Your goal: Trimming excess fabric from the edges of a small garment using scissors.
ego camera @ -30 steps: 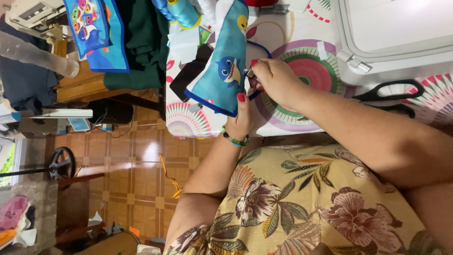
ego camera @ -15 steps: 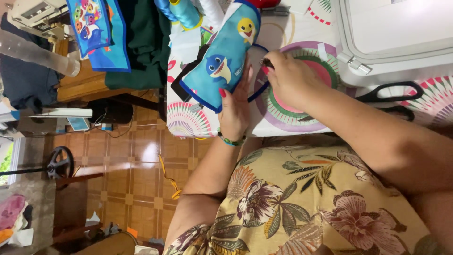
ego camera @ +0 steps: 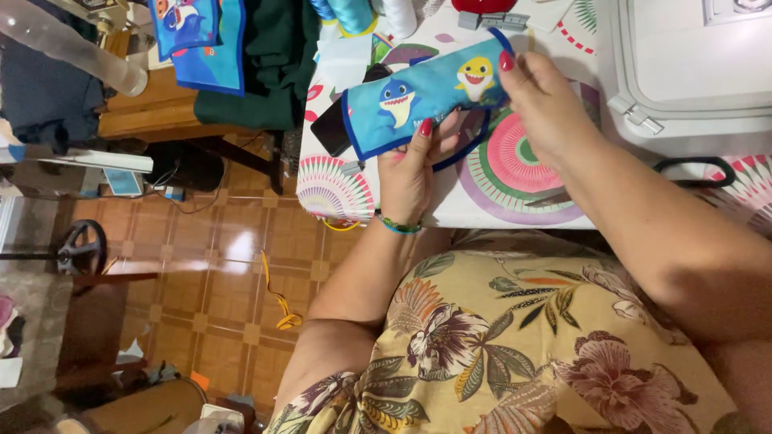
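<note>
A long blue fabric piece (ego camera: 422,92) printed with cartoon sharks and edged in dark blue binding is held flat above the patterned tablecloth (ego camera: 515,173). My left hand (ego camera: 414,165) grips its lower edge near the middle, thumb on top. My right hand (ego camera: 547,100) pinches its right end between thumb and fingers. A loop of dark blue binding hangs below the piece between my hands. A black phone (ego camera: 330,128) lies partly under the piece's left end.
A white sewing machine (ego camera: 691,72) stands at the right, with black scissors (ego camera: 696,170) by its base. Thread spools (ego camera: 362,12) stand at the top. More shark-print fabric (ego camera: 201,36) and green cloth (ego camera: 265,72) lie on a wooden bench at the left. Tiled floor lies below.
The fabric piece has been turned from nearly upright to lying level. Both hands have shifted apart along it, the right hand now at its end.
</note>
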